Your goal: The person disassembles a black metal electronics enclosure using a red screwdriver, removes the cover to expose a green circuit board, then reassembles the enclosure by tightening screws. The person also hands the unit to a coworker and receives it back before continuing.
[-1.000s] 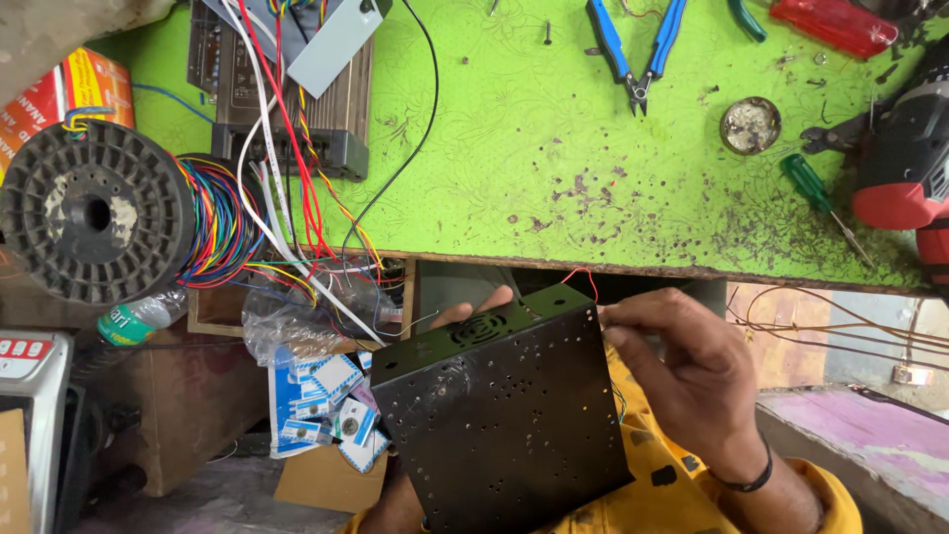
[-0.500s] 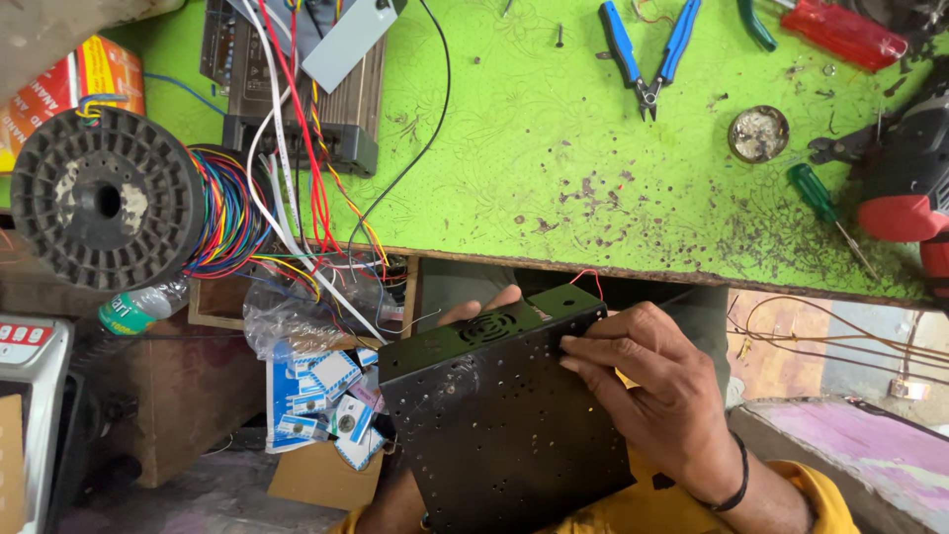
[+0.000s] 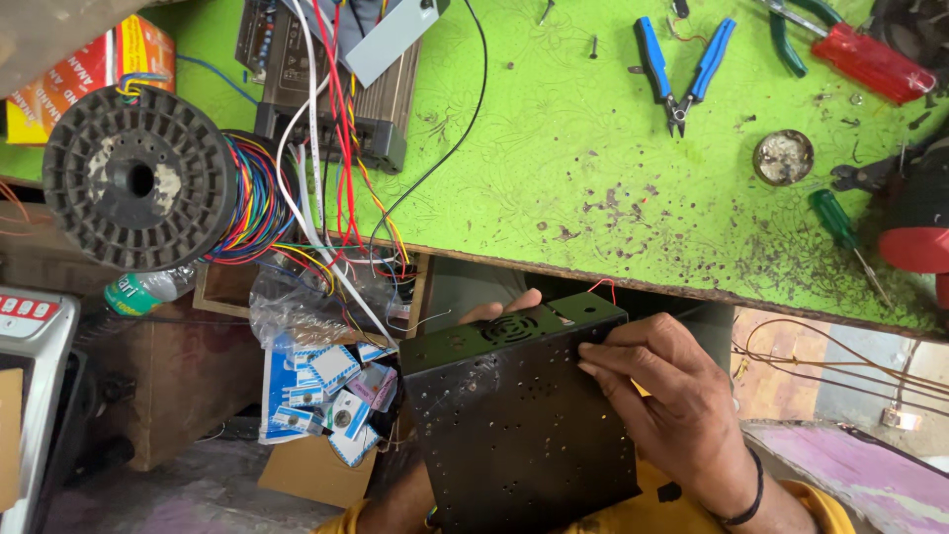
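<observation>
Right hand (image 3: 682, 396) slid lower on black box (image 3: 514, 425), below green table (image 3: 593, 148).

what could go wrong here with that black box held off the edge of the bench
1. The black box sits below the bench edge, held only by the right hand and the left hand behind it; a slip could drop it.
2. A thin red wire sticks out at its top corner and might snag or tear.
3. Loose wires hang off the bench beside the box and could catch on it.
</observation>
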`<state>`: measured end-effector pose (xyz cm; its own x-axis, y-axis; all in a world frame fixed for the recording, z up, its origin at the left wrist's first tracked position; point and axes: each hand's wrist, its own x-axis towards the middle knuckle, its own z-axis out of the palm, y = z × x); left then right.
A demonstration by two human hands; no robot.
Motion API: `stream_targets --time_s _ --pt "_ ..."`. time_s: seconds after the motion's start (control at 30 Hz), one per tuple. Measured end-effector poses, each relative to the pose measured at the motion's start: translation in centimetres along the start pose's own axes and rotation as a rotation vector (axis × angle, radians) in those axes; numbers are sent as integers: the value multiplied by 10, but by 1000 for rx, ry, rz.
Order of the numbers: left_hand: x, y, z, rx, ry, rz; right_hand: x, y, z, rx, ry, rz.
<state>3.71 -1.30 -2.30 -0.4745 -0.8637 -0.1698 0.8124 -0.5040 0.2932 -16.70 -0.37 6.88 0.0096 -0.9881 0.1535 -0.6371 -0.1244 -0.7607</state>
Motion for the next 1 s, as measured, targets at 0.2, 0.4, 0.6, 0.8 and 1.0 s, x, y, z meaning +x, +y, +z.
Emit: stream_targets --time_s 0.2,0.4,0.6,0.8,1.0 --pt "5 -4 -7 -130 -100 35 1 -1 -6 -26 -85 30" --pt "10 -13 -21 -216 -175 57 3 -3 -8 -113 -80 -80" --pt "12 -14 -23 -192 -148 59 5 7 -7 -22 -109 -66" --pt "10 -19 -15 -56 -141 148 1 13 3 -5 -27 -72" --pt "16 -19 -21 -116 -175 134 0 10 4 -46 24 -65"
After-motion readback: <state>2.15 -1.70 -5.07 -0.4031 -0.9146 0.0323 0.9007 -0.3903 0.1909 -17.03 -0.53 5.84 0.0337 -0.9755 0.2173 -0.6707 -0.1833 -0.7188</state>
